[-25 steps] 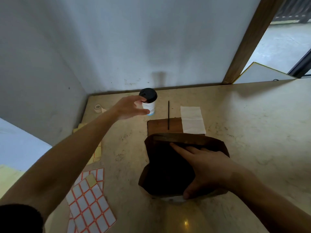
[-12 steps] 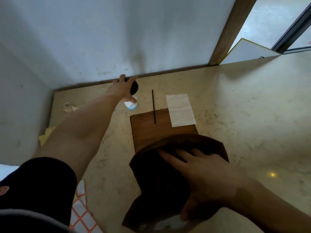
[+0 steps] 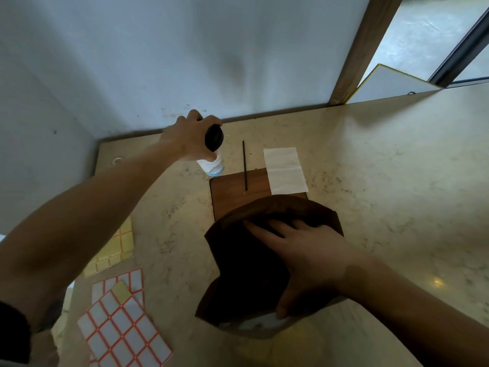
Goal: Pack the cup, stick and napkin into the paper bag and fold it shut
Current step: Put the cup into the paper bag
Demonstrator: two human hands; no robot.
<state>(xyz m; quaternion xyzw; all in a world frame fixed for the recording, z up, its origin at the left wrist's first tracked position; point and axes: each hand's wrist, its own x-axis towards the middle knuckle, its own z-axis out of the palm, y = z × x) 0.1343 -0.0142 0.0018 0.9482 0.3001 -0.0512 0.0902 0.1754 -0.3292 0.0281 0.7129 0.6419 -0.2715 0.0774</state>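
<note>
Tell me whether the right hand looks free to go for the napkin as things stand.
Probably not yet: the right hand is holding the paper bag open. Nothing lies on the napkin, which sits just beyond the bag, so letting go would clear the way.

The marble counter [image 3: 383,181] carries a wooden board [image 3: 230,192], napkin [image 3: 284,169] and stick [image 3: 244,165] — plus label sheets [image 3: 124,337].
</note>
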